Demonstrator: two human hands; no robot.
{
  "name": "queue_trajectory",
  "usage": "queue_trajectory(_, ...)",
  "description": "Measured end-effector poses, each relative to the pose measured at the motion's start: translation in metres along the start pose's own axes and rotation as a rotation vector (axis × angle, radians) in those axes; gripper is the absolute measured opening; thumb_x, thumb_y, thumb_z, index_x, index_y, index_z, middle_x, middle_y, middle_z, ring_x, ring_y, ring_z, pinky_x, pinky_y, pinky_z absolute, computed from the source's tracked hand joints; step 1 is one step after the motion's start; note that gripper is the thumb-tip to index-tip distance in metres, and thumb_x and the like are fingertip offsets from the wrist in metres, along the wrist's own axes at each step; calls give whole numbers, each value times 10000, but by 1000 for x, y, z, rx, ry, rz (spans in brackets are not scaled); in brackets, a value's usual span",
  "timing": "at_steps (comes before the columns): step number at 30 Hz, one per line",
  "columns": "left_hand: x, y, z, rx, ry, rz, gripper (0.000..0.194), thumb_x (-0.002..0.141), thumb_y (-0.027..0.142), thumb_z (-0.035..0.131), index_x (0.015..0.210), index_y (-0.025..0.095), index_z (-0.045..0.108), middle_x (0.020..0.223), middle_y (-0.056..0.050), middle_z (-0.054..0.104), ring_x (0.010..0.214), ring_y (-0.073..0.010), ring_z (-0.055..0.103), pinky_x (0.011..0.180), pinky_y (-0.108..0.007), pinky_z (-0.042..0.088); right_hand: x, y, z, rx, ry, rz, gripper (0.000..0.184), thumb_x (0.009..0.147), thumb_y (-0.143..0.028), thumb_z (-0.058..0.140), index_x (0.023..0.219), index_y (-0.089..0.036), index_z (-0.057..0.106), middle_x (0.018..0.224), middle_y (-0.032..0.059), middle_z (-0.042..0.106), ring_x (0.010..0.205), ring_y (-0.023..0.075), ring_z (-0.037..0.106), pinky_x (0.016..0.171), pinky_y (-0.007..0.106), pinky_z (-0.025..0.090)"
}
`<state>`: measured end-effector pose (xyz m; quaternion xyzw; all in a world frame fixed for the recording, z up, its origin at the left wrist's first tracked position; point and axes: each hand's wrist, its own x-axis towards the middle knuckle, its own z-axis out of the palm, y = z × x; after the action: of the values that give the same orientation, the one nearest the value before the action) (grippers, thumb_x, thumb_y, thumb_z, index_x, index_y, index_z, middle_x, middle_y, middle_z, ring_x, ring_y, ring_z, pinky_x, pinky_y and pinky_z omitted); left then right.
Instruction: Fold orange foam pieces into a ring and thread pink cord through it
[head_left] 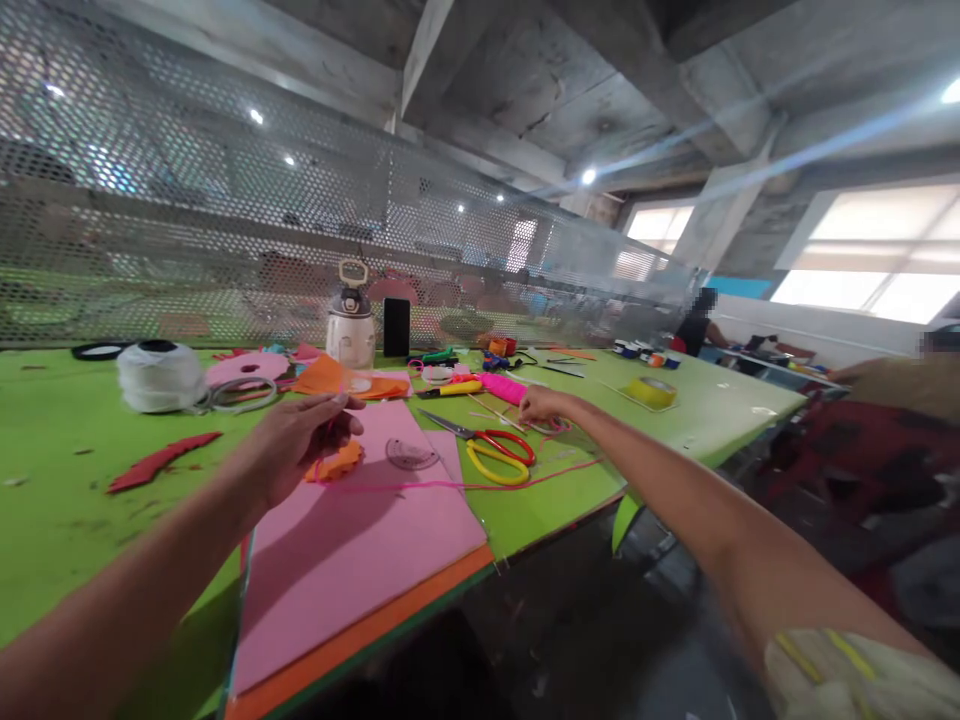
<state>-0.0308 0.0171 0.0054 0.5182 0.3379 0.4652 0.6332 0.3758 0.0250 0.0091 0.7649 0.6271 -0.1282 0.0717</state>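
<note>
My left hand (319,435) is curled over the pink sheets, closed on a small orange scalloped piece (336,464) with pink yarn at it. From there a strand of pink yarn (420,486) runs rightward across the paper and table. My right hand (541,403) has its fingers closed at the end of a bright pink yarn skein (501,387); the fingertips are partly hidden. Between the hands lie scissors (495,455) with red and yellow handles, blades pointing away to the left. A clear protractor (411,455) rests on the pink sheet (360,570).
A white twine roll (160,376), a pink paper ring (247,369), a red strip (163,461), a bottle (351,330), a dark phone (396,327) and yellow tape (651,392) are on the green table (67,420). A perforated screen (285,220) stands behind. People sit at far right.
</note>
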Motion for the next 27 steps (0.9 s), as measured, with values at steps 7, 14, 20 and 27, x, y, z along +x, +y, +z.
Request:
queue_trajectory(7,1,-3,0,4,-15,13,146,792,243,626,823,103,656,612,-75,665,491,-113,523,409,-175,376,-8,11,1,30,99,14,322,918,-341,578,1186,-162,589,1210,77,597,1014,230,615,840,411,537)
queue_trajectory(14,4,-8,-3,8,-27,18,175,790,281,646,825,111,671,621,-70,664,502,-111,521,419,-173,384,-28,32,-58,-30,328,61,345,906,-342,595,1193,-150,587,1219,77,594,1020,241,613,829,411,538)
queue_trajectory(20,7,-9,-5,12,-18,18,159,790,264,641,819,111,668,615,-67,665,488,-107,526,413,-172,382,-33,6,-83,-58,388,55,335,915,-335,584,1199,-158,579,1221,85,591,1029,233,611,851,423,531)
queue_trajectory(27,-1,0,0,-6,12,-4,137,773,232,629,794,99,654,594,-72,661,473,-111,538,417,-180,393,-46,-30,-98,204,345,-15,311,916,-321,586,1180,-155,586,1203,93,598,1026,222,612,860,418,528)
